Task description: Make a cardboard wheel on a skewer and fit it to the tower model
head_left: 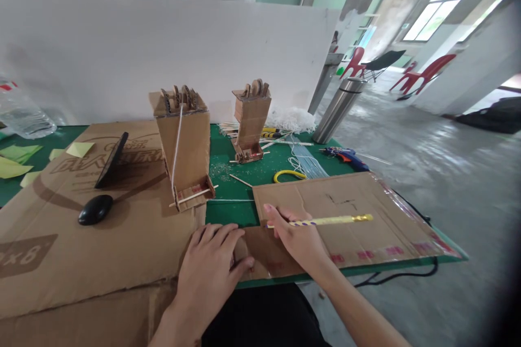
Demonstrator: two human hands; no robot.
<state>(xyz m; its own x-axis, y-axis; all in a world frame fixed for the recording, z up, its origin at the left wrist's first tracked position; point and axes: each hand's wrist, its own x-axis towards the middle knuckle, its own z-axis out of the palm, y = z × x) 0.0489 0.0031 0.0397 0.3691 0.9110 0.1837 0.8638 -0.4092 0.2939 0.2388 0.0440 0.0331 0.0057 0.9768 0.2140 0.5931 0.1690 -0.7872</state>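
My right hand [299, 238] is closed round a yellow pencil [337, 220] with a purple-striped grip, its tip held over a flat sheet of cardboard [366, 211] at the table's near right. My left hand [209, 268] lies flat with fingers spread, pressing on the near left part of that cardboard. Pencil marks show on the sheet's middle. Two upright cardboard models with wooden sticks stand behind: a larger one [185, 146] with a white string and a smaller one [250, 119].
A large cardboard sheet [81, 227] covers the left of the green table [232, 211], carrying a black mouse [95, 209] and a propped dark slab [112, 160]. Behind lie sticks, string, a yellow loop [287, 174], a blue glue gun [345, 156], a steel flask [337, 111] and a plastic bottle [22, 114].
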